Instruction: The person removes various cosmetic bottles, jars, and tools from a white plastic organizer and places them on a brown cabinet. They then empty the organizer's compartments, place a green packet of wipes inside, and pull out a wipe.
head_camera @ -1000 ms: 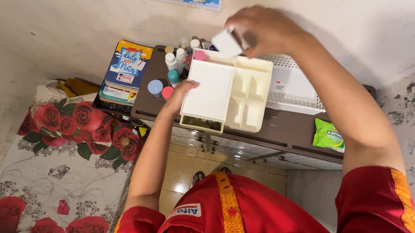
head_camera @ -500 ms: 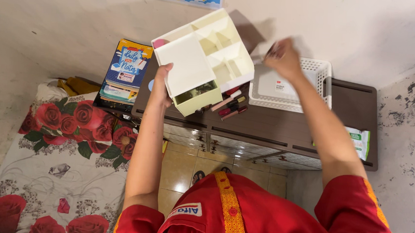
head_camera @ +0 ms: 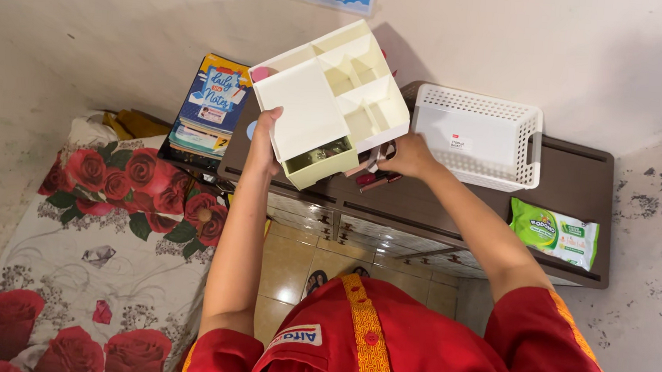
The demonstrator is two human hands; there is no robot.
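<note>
The cream compartment organiser [head_camera: 329, 100], which a second ago lay flat on the dark brown cabinet top [head_camera: 573, 168] with small bottles and round pots at its left, is now lifted clear of the surface and tilted, its open compartments turned up toward the camera. The left hand [head_camera: 264, 139] grips its left edge, thumb on the flat lid and fingers curled out of sight underneath. The right hand [head_camera: 407, 156], which was raised above the organiser a second ago, has dropped beneath its right side; its fingers are folded under the body and I cannot tell exactly how they lie. The organiser's drawer [head_camera: 319, 162] hangs slightly open at the near edge. To the right the white perforated basket [head_camera: 532, 146] sits unmoved, the green wipes packet [head_camera: 553, 231] nearer, and a stack of notebooks [head_camera: 208, 107] far left above the rose-print bedsheet [head_camera: 103, 217].
</note>
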